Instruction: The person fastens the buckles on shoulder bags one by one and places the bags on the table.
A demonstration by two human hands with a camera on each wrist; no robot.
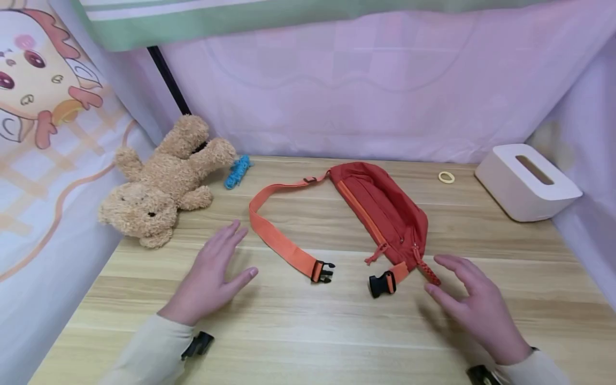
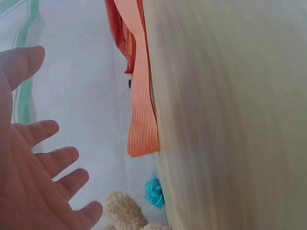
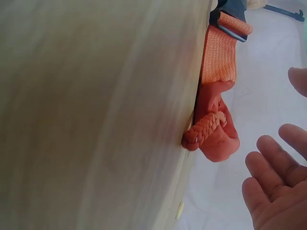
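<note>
A red waist bag [image 1: 380,208] lies on the wooden table [image 1: 298,331], its zip pull cords towards the near end. Its orange strap [image 1: 274,235] curves out to the left and ends in a black prong buckle half [image 1: 322,271]. The black socket half [image 1: 382,284] sits at the bag's near end, apart from the prongs. My left hand [image 1: 212,275] hovers left of the strap with fingers spread, holding nothing. Beside the braided zip pull [image 3: 206,129], my right hand [image 1: 476,305] is held with relaxed fingers and nothing in it.
A tan teddy bear [image 1: 163,182] lies at the left, with a blue cord bundle [image 1: 238,171] beside it. Towards the back right are a pale yellow ring [image 1: 446,177] and a white tissue box [image 1: 524,184]. Curtains hang behind the table.
</note>
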